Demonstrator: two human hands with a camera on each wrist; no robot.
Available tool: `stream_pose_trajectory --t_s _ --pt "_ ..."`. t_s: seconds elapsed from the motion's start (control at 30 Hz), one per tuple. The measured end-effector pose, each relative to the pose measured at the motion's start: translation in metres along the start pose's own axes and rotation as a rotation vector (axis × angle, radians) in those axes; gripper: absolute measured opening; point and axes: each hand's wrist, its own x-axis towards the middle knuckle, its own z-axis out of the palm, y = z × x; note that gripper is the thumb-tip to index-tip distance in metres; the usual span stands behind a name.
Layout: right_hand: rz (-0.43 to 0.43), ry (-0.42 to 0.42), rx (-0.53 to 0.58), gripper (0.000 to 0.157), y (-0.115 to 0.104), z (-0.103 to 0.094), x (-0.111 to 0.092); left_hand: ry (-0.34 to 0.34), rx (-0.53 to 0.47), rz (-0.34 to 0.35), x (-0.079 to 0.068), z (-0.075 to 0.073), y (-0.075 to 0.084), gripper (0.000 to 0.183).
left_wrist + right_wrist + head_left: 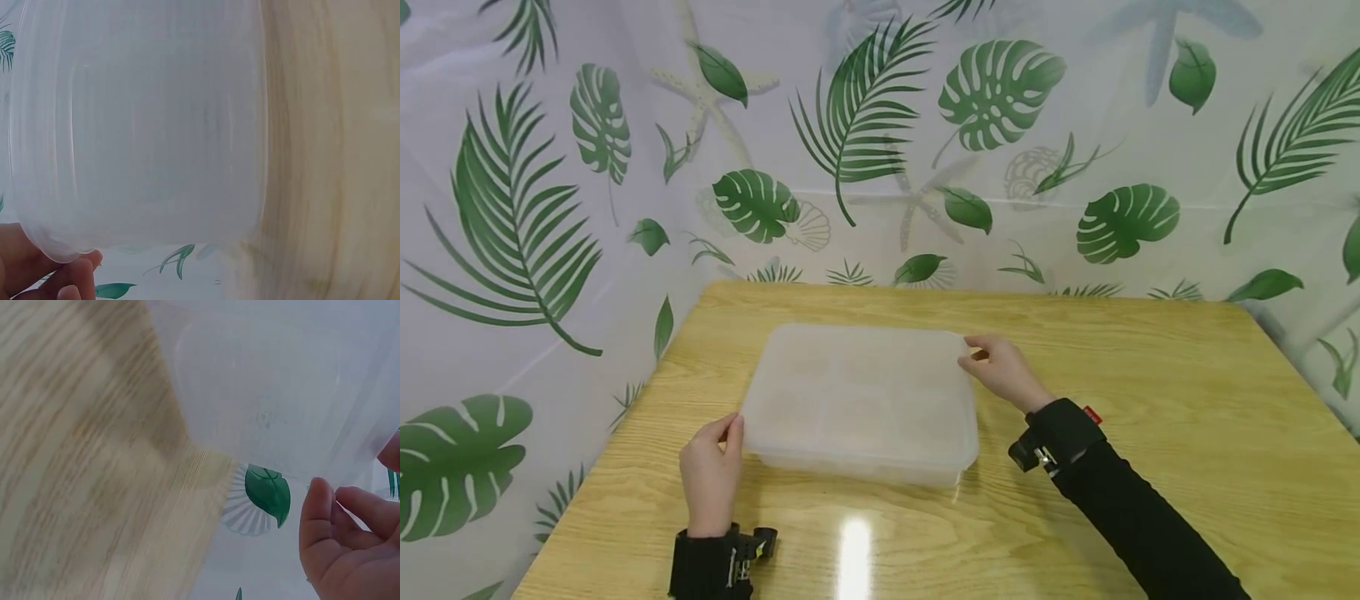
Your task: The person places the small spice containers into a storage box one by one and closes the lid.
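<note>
A translucent white plastic storage box (857, 474) with a flat lid (865, 392) rests on the wooden table. Several rounded compartments show faintly through the lid. At the near left corner, my left hand (711, 471) pinches the lid's rim between thumb and fingers. In the left wrist view, the fingers (78, 275) of that hand curl under the rim beside the box's side wall (156, 137). My right hand (1006, 372) holds the far right corner of the rim. Its fingertips (320, 490) touch the rim from below in the right wrist view, with the thumb on the other side.
The wood-grain table (1150, 433) extends to both sides of the box. A white curtain (880, 125) printed with green leaves and starfish hangs behind the table and along its left side. A light reflection (853, 554) shines on the near tabletop.
</note>
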Motion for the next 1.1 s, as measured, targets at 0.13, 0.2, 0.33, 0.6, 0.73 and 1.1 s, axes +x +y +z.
stream_pose_trajectory --t_s 0.13,0.2,0.33,0.6,0.73,1.1 --pt "-0.016 -0.006 -0.019 0.047 -0.001 0.001 0.001 -0.002 -0.031 -0.005 0.000 0.001 -0.002 0.020" --pt "-0.023 -0.011 -0.020 0.047 -0.001 0.001 0.002 -0.011 -0.054 -0.010 0.000 0.001 -0.002 0.020" --pt "-0.033 -0.008 -0.019 0.046 -0.001 0.003 0.004 -0.034 -0.083 -0.026 -0.001 0.002 -0.003 0.022" --pt "-0.042 0.026 -0.041 0.045 -0.001 0.008 0.001 -0.047 -0.082 -0.040 -0.002 0.001 -0.003 0.024" --pt "-0.063 0.037 -0.057 0.043 -0.001 0.010 -0.002 -0.048 -0.081 -0.048 -0.003 -0.001 -0.003 0.023" --pt "-0.053 0.052 -0.066 0.042 -0.004 0.010 -0.002 -0.029 -0.115 0.000 -0.001 0.005 -0.004 0.024"
